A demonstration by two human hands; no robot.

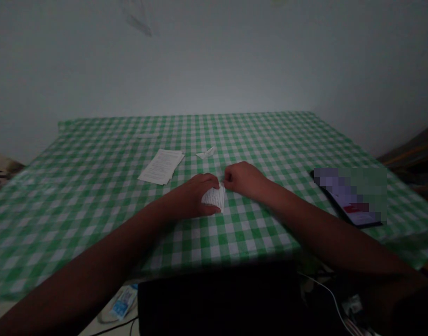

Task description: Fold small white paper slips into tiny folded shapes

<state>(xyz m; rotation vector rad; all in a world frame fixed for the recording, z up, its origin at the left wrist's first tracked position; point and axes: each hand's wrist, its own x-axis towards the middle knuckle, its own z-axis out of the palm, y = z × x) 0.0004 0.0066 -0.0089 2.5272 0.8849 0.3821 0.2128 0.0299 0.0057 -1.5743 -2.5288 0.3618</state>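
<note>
Under my left hand lies a small sheet of paper with lines of print, its thumb and fingers gripping the paper's edges against the table. My right hand is closed in a pinch at the paper's upper right corner; its fingertips meet at that corner. Beyond my hands a small folded piece of white paper rests on the cloth. To the left sits a short stack of printed sheets, slightly fanned.
A green and white checked cloth covers the table, which stands against a pale wall. On the right lies a dark-edged tablet or phone, its screen blurred out. Below the front edge are a blue and white packet and a white cable.
</note>
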